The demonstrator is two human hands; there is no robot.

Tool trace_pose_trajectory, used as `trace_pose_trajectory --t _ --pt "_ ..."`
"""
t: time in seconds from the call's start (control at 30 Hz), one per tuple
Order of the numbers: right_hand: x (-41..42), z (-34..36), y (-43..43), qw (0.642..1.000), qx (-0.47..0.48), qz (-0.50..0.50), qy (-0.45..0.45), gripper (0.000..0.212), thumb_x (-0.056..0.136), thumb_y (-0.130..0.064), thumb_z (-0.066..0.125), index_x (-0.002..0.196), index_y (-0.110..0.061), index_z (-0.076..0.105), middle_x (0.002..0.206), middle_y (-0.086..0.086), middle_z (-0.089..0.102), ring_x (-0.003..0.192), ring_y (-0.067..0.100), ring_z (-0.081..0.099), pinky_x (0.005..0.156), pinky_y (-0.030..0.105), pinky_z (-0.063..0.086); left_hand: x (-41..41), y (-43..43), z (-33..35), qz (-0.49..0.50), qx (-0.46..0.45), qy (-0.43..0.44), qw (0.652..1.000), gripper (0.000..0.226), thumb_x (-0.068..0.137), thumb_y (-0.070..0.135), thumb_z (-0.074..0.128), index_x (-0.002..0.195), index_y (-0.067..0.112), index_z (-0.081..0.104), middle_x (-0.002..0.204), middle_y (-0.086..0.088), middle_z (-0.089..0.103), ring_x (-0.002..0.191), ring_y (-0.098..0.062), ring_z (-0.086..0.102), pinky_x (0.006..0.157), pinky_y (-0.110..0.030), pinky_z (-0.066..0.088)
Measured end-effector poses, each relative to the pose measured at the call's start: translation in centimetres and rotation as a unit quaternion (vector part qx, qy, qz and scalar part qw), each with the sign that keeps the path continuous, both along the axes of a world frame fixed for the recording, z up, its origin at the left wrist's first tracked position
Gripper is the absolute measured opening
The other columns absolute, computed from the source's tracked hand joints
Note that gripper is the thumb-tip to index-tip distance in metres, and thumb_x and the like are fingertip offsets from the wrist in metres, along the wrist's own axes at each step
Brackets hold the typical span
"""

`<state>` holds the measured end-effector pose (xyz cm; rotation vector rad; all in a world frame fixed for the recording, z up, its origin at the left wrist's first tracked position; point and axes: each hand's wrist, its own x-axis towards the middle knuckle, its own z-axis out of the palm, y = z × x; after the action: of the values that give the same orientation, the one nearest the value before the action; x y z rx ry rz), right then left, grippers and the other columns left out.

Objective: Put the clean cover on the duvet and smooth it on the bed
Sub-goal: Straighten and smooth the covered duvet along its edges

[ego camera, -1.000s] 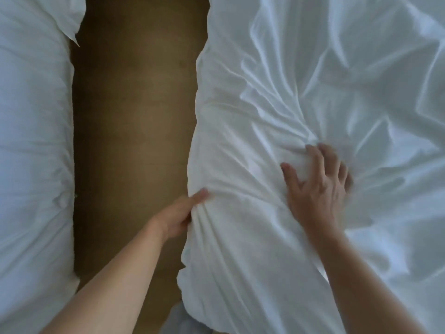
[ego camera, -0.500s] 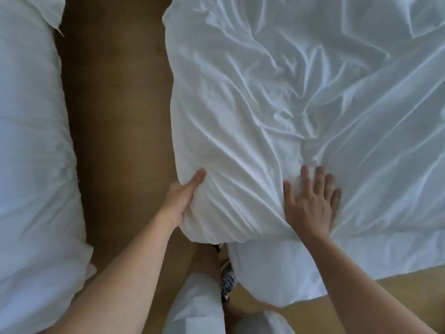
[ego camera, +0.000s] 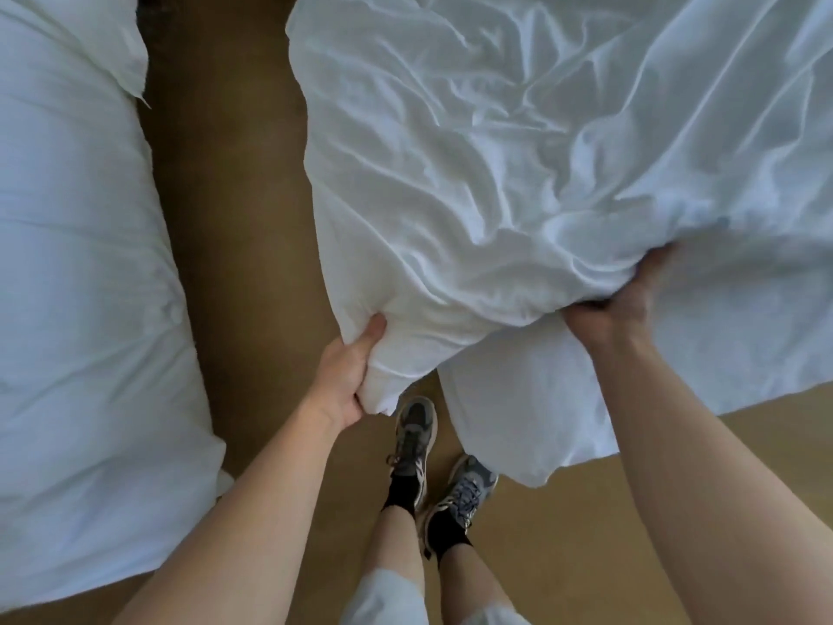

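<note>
- At the near corner, I am seeing the duvet (ego camera: 518, 173) lying in a creased white heap over what I am taking for the bed, which is hidden beneath it. Its corner is being lifted and is hanging over the floor (ego camera: 234, 218), just above the shoes (ego camera: 412, 430).
- The left grip (ego camera: 349, 367) is pinching that corner, thumb on top and fingers curling underneath. The right grip (ego camera: 617, 304) is clutching the edge further along from below. Its fingers are buried in the fold and blurring, so I am not able to tell how much cloth it is taking.
- I am judging the main risk to be a grip that is catching the outer cloth only. The filling would then be sliding away inside and bunching, leaving a flat, empty corner. I cannot tell whether both layers are being held.
- A lower white layer (ego camera: 518, 399) is hanging beneath the right grip, close beside the feet. A step onto it would be dragging it down.
- A slipping pinch would be dropping clean cloth onto the floor.
- More white bedding (ego camera: 67, 263) is lying across the floor strip, well apart, and is posing no trouble.
</note>
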<state>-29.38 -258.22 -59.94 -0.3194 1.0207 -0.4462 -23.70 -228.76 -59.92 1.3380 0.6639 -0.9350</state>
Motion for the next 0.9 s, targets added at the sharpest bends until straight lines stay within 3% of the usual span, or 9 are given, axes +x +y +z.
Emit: trace_pose_trajectory --t 0.07,0.17,0.3,0.37,0.5,0.6,0.73,0.83,0.9 --pt "1.4 0.2 -0.8 0.999 -0.038 0.009 0.019 0.050 0.098 -0.052 0.050 0.133 -0.018 0.063 0.134 0.007 0.065 0.121 0.031 0.064 0.099 0.047 0.053 -0.5 0.0 0.5 -0.036 -0.011 0.001 0.999 0.064 0.076 0.043 0.084 0.130 0.016 0.064 0.123 -0.010 0.071 0.110 -0.031 0.070 0.088 -0.046 0.057" --pt "1.4 -1.0 -0.8 0.978 -0.081 -0.029 0.191 0.022 0.094 -0.040 0.060 0.101 -0.021 0.066 0.120 0.004 0.072 0.098 0.025 0.072 0.078 0.037 0.060 -0.5 -0.2 1.2 -0.118 -0.067 -0.056 0.989 0.082 0.057 0.033 0.096 0.131 0.023 0.063 0.127 -0.007 0.069 0.113 -0.025 0.068 0.084 -0.042 0.059" --pt "-1.4 -2.3 0.6 0.967 -0.049 -0.051 0.246 0.015 0.100 -0.038 0.054 0.104 -0.027 0.064 0.105 -0.003 0.069 0.089 0.019 0.067 0.080 0.035 0.059 -1.5 -0.5 2.4 -0.230 -0.068 -0.163 0.957 0.067 0.073 0.008 0.085 0.131 0.029 0.062 0.129 -0.003 0.068 0.121 -0.020 0.064 0.099 -0.047 0.053" --pt "-3.7 -2.3 1.0 0.963 -0.030 -0.076 0.258 0.017 0.098 -0.043 0.058 0.093 -0.027 0.063 0.094 -0.008 0.069 0.084 0.015 0.067 0.072 0.031 0.056 -2.1 -0.6 2.7 -0.134 -0.049 -0.202 0.969 0.059 0.077 0.006 0.082 0.129 0.026 0.064 0.126 -0.004 0.070 0.120 -0.022 0.065 0.105 -0.052 0.049" --pt "-7.0 -1.1 1.3 0.960 -0.010 -0.077 0.269 0.016 0.099 -0.042 0.059 0.096 -0.027 0.064 0.094 -0.010 0.070 0.087 0.013 0.068 0.069 0.028 0.055 -4.0 -0.3 3.6 0.013 -0.170 -0.198 0.965 0.048 0.099 0.007 0.053 0.143 0.025 0.054 0.144 -0.008 0.058 0.130 -0.028 0.057 0.106 -0.047 0.048" --pt "-7.7 0.0 1.1 0.971 -0.007 -0.042 0.236 0.014 0.100 -0.034 0.061 0.107 -0.023 0.065 0.109 -0.001 0.073 0.095 0.019 0.070 0.072 0.032 0.059 -6.5 -1.2 1.7 0.160 -0.127 -0.080 0.976 0.039 0.100 0.020 0.056 0.138 0.021 0.058 0.141 -0.007 0.061 0.123 -0.024 0.063 0.096 -0.037 0.054" --pt "-6.7 1.2 1.5 0.983 0.031 0.011 0.182 0.068 0.080 -0.072 0.066 0.128 -0.023 0.057 0.119 0.009 0.064 0.109 0.032 0.065 0.095 0.050 0.055 -7.0 -5.1 -1.1 0.376 -0.048 0.119 0.918 0.045 0.091 0.045 0.070 0.127 0.019 0.063 0.136 -0.004 0.062 0.105 -0.014 0.061 0.079 -0.023 0.051" --pt "-4.2 1.6 1.5 0.983 0.022 0.024 0.181 0.069 0.080 -0.077 0.060 0.129 -0.028 0.058 0.117 0.006 0.067 0.105 0.033 0.067 0.094 0.054 0.055 -6.3 -8.1 -1.6 0.432 -0.140 0.142 0.880 0.061 0.082 0.059 0.072 0.126 0.017 0.063 0.129 -0.009 0.059 0.109 -0.023 0.057 0.093 -0.031 0.051" --pt "-2.8 1.7 1.5 0.973 0.024 -0.014 0.227 0.063 0.086 -0.071 0.059 0.130 -0.025 0.059 0.108 0.002 0.069 0.098 0.029 0.069 0.091 0.052 0.057 -6.5 -9.5 -1.4 0.380 -0.208 0.109 0.895 0.061 0.080 0.053 0.075 0.126 0.014 0.064 0.124 -0.014 0.060 0.111 -0.031 0.058 0.103 -0.042 0.046"
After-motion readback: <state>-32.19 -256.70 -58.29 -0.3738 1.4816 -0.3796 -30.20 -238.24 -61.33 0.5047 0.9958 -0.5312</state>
